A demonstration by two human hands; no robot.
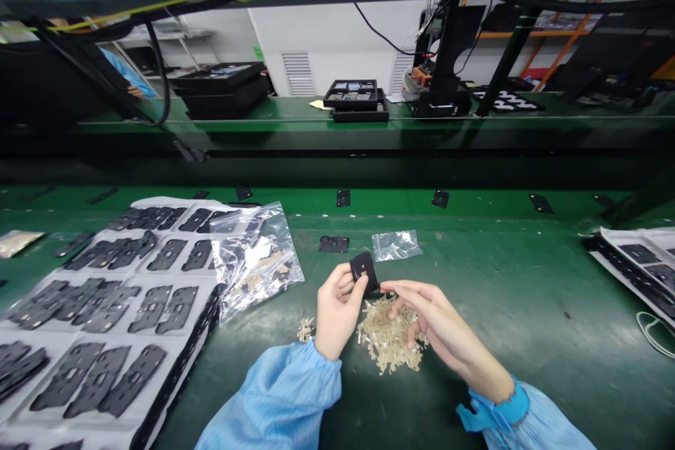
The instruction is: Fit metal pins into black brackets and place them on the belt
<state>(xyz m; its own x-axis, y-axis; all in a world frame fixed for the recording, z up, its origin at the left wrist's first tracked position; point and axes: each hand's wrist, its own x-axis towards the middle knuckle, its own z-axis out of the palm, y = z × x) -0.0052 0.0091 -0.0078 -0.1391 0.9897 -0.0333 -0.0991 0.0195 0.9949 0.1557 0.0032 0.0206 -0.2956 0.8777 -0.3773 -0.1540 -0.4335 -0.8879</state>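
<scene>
My left hand (340, 309) grips a flat black plastic part (363, 271) between thumb and fingers, tilted up above the bench. Close beside it, my right hand (429, 313) reaches over a pile of small beige pieces (387, 337). The right index finger points at the lower edge of the black part; whether it touches is hard to tell. Its other fingers are apart and hang down into the pile. A smaller heap of beige pieces (305, 329) lies left of my left wrist. Behind the held part, another black part (334, 245) lies flat.
A white tray (119, 334) with several black parts fills the left. On its edge rests a clear zip bag (258, 264) with beige pieces. A small clear bag (396, 245) lies ahead. Black parts dot the green belt (390, 201). Another tray (633, 274) stands right.
</scene>
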